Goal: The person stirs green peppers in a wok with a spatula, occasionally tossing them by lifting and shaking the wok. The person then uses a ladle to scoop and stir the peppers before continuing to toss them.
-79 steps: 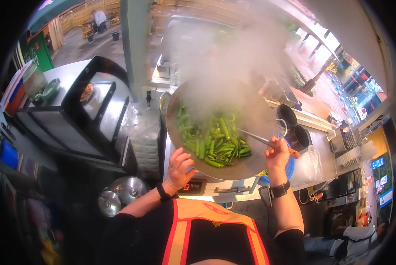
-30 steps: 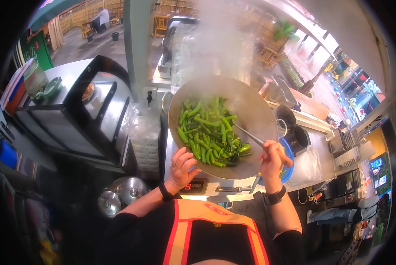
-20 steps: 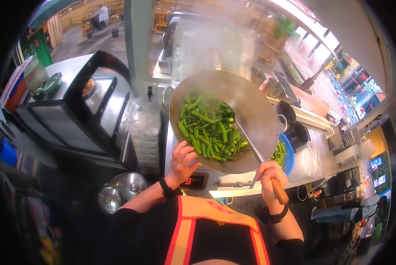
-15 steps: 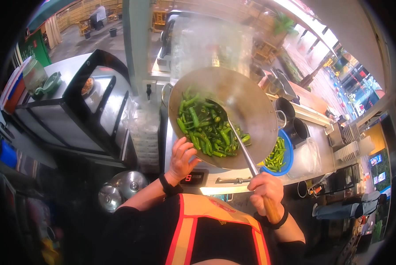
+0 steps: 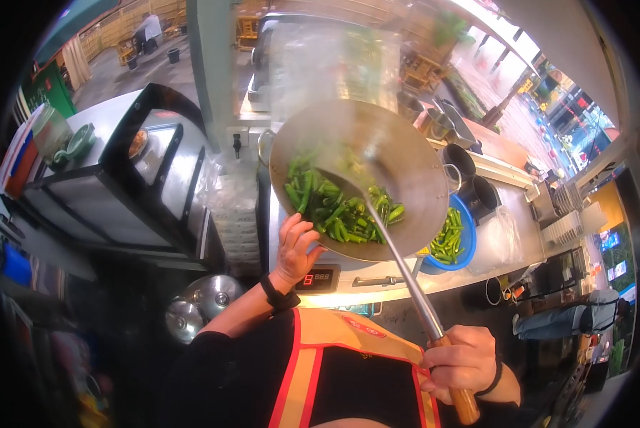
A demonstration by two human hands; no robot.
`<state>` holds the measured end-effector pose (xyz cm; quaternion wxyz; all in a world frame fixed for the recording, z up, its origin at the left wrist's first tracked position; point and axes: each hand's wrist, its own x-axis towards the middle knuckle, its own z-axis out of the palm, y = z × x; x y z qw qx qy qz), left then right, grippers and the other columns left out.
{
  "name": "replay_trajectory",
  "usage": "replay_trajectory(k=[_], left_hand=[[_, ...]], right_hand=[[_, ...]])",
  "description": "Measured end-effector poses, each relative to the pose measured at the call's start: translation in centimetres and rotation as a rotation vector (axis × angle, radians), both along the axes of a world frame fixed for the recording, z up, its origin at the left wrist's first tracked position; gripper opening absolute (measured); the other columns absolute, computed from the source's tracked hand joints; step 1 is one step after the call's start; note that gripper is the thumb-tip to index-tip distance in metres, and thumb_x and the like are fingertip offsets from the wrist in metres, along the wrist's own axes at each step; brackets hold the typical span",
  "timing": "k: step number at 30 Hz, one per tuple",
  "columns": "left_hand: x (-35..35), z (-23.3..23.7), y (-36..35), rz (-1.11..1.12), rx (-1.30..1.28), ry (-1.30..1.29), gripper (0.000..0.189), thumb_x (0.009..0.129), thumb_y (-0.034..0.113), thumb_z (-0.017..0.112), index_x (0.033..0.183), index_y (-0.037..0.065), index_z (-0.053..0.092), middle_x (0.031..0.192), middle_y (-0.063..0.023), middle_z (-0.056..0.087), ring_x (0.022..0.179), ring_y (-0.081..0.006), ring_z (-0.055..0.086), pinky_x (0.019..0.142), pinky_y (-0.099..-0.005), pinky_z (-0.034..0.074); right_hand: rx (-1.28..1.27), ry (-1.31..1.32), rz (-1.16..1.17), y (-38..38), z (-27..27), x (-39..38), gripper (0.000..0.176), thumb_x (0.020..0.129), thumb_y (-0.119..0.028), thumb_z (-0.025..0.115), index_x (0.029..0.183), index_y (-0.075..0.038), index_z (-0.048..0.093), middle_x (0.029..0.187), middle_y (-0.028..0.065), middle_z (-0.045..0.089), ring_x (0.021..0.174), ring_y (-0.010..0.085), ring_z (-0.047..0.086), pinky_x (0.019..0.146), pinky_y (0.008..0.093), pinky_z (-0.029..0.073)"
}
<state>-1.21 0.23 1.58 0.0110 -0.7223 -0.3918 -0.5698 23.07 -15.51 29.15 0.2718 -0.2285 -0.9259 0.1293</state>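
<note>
A large metal wok [image 5: 413, 167] holds chopped green peppers [image 5: 334, 214], with steam rising above them. My left hand [image 5: 296, 250] is at the near left rim of the wok, its fingers bent over the edge. My right hand [image 5: 463, 362] is wrapped round the wooden handle of a long metal ladle [image 5: 409, 274]. The ladle's head lies among the peppers, partly hidden by them and by steam. Below the wok, a control panel [image 5: 316, 278] shows red digits.
Right of the wok is a blue bowl [image 5: 467, 235] of green peppers, with dark pots [image 5: 483, 196] behind it. Metal lids [image 5: 213, 296] lie at lower left. A black-framed counter unit [image 5: 113, 192] stands left. A person [image 5: 573, 317] is at far right.
My right hand has moved down and right, drawing the ladle back toward me. The peppers have shifted in the wok, and the wok appears slightly higher and tilted differently. The ladle's head is less visible.
</note>
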Motion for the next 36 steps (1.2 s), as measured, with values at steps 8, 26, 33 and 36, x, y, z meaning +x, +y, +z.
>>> replay_trajectory(k=[8, 26, 33, 36], left_hand=[[0.1, 0.1, -0.1, 0.011, 0.000, 0.006, 0.036, 0.068, 0.017, 0.080, 0.097, 0.008, 0.060, 0.110, -0.0101, 0.055, 0.119, -0.0372, 0.046, 0.103, -0.0517, 0.036], [-0.1, 0.1, -0.1, 0.009, -0.007, 0.015, 0.031, 0.074, 0.022, 0.077, 0.097, 0.008, 0.061, 0.108, -0.0104, 0.057, 0.116, -0.0375, 0.048, 0.101, -0.0515, 0.038], [0.0, 0.2, 0.0, 0.023, 0.012, 0.026, 0.030, 0.077, 0.025, 0.076, 0.096, 0.008, 0.061, 0.108, -0.0110, 0.057, 0.117, -0.0378, 0.047, 0.100, -0.0496, 0.038], [0.1, 0.1, -0.1, 0.037, 0.003, 0.034, 0.030, 0.078, 0.026, 0.075, 0.097, 0.008, 0.060, 0.109, -0.0112, 0.056, 0.118, -0.0379, 0.047, 0.101, -0.0492, 0.038]], right_hand=[[-0.060, 0.009, -0.077, 3.2, -4.2, -2.8, 0.022, 0.066, -0.012, 0.078, 0.073, -0.010, 0.058, 0.082, 0.0032, 0.063, 0.056, 0.0187, 0.053, 0.044, 0.0286, 0.042], [0.027, -0.531, -0.259, 11.3, -13.8, -3.8, 0.016, 0.065, -0.021, 0.066, 0.074, -0.010, 0.058, 0.081, 0.0032, 0.053, 0.076, 0.0256, 0.057, 0.052, 0.0372, 0.052], [0.071, -0.499, -0.289, 12.6, -13.8, -3.4, 0.019, 0.062, -0.025, 0.067, 0.071, -0.011, 0.058, 0.080, 0.0033, 0.054, 0.074, 0.0267, 0.056, 0.055, 0.0378, 0.053], [0.047, -0.463, -0.272, 12.1, -13.1, -2.8, 0.019, 0.061, -0.025, 0.067, 0.069, -0.011, 0.058, 0.077, 0.0025, 0.054, 0.072, 0.0265, 0.055, 0.053, 0.0378, 0.050]])
